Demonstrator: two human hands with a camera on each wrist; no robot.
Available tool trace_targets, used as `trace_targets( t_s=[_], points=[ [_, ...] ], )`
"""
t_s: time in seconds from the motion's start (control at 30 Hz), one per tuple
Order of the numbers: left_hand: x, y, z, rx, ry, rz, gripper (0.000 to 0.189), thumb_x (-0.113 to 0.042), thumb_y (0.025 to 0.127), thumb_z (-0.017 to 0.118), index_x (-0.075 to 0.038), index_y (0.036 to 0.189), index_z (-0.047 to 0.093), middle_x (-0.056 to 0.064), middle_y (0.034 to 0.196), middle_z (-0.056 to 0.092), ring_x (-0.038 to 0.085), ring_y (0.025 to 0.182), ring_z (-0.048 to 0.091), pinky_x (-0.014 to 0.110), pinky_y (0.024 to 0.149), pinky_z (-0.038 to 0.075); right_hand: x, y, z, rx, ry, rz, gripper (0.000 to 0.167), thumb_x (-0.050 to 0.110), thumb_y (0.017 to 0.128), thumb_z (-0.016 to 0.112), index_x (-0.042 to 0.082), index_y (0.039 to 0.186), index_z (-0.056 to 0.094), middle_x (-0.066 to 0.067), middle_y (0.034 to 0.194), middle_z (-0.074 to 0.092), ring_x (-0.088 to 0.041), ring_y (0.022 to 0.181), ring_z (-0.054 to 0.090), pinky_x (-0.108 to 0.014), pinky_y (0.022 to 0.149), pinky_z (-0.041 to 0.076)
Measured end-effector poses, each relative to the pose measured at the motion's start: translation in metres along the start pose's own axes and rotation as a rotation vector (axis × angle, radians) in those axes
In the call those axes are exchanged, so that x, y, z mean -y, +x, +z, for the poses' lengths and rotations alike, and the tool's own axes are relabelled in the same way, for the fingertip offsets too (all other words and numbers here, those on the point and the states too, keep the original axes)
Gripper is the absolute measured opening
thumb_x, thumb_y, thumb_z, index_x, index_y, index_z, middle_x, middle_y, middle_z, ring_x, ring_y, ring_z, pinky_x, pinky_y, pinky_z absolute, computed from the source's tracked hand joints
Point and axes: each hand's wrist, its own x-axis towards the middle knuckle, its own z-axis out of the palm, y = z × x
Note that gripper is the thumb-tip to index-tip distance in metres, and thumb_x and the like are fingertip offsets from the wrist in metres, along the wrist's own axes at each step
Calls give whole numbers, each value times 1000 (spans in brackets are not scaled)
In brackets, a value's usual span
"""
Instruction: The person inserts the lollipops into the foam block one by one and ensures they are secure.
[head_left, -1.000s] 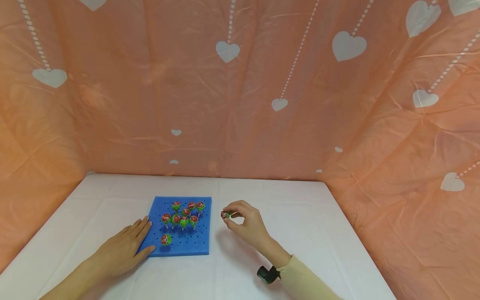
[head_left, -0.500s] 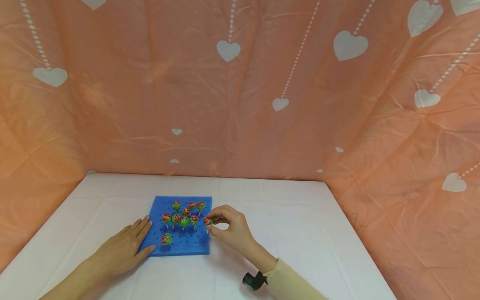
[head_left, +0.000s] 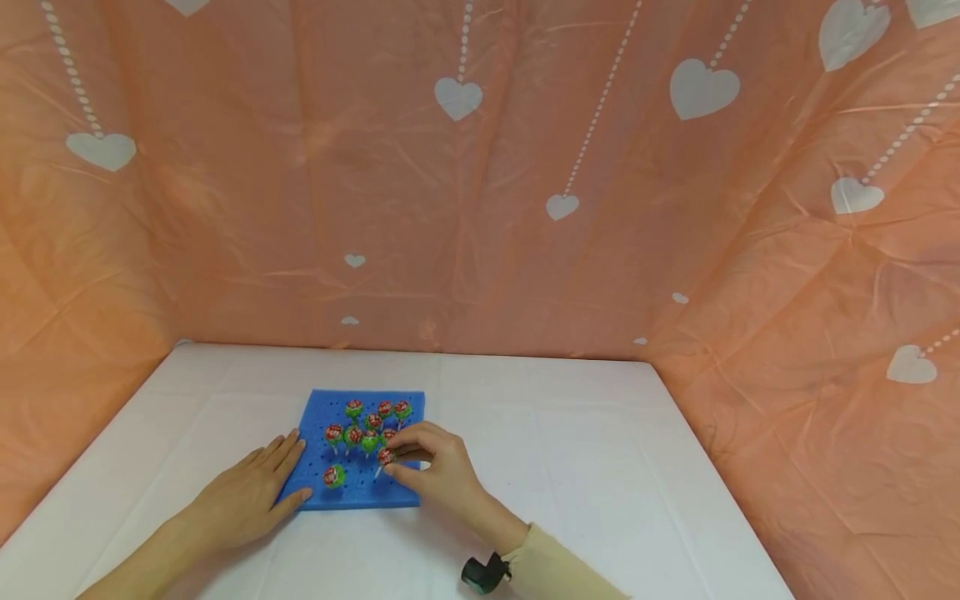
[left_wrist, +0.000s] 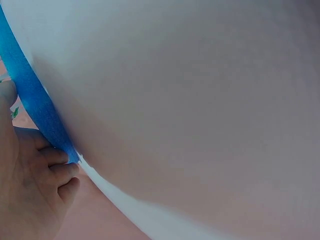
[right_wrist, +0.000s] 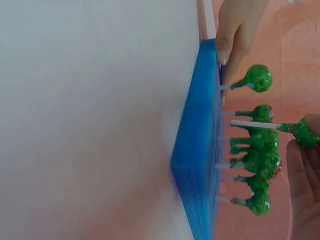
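Observation:
A blue foam board (head_left: pixel 382 494) with rows of small holes lies on the table. Several lollipops in green and red wrappers stand in it by their white sticks, mostly grouped toward the back; one lollipop (head_left: pixel 333 477) stands apart near the front left. My left hand (head_left: pixel 240 496) rests along the board's left edge, fingers extended, thumb on the front corner. Between thumb and fingertips my right hand (head_left: pixel 442 468) pinches another lollipop (right_wrist: pixel 304 133) by its wrapped head. Its stick points down at the board, with the tip short of the surface in the right wrist view.
A white cloth-covered table (head_left: pixel 570 467) extends to the right of the board. Behind and at both sides hangs an orange sheet (head_left: pixel 510 275) printed with white hearts. A black camera (head_left: pixel 483 573) sits on the right wrist, by a beige sleeve (head_left: pixel 555 567).
My right hand has carried its lollipop leftward from beside the board to above its right half. The left hand has stayed in place on the board.

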Motion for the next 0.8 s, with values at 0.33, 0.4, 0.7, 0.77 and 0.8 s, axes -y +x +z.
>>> trace_targets(
  t_s=[0.33,0.4,0.7,0.77,0.8],
  points=[
    [-2,0,-2,18,-4,-11,78,-49,102,62,16,144,49,36,153,44,53,141,44,63,113,41,-3,0,16,-1,-9,79,24,-3,90,79,3,113,74,-10,111,70,-11,99,72,-28,87,62],
    [-2,0,-2,17,-3,-10,78,-48,102,62,16,144,49,36,153,44,53,141,44,63,113,41,-4,0,17,-1,-11,87,23,-2,90,79,4,112,74,-9,110,70,-12,99,73,-26,87,62],
    [-1,0,-1,11,4,-5,78,-48,102,63,16,144,50,36,152,45,53,140,45,63,113,41,-4,2,21,2,-40,88,20,0,92,78,5,112,75,-7,112,70,-15,99,74,-24,87,61],
    [0,0,-1,7,4,-2,78,-48,102,63,16,144,50,36,152,45,53,140,45,63,113,41,-5,2,22,7,-54,82,20,1,92,78,5,112,75,-7,112,70,-13,99,73,-24,86,61],
    [0,0,-1,5,1,0,78,-48,102,63,17,143,50,36,151,46,54,140,45,64,112,42,-5,3,23,10,-60,80,20,2,92,78,5,112,75,-7,112,70,-12,99,73,-24,86,61]
  ],
)
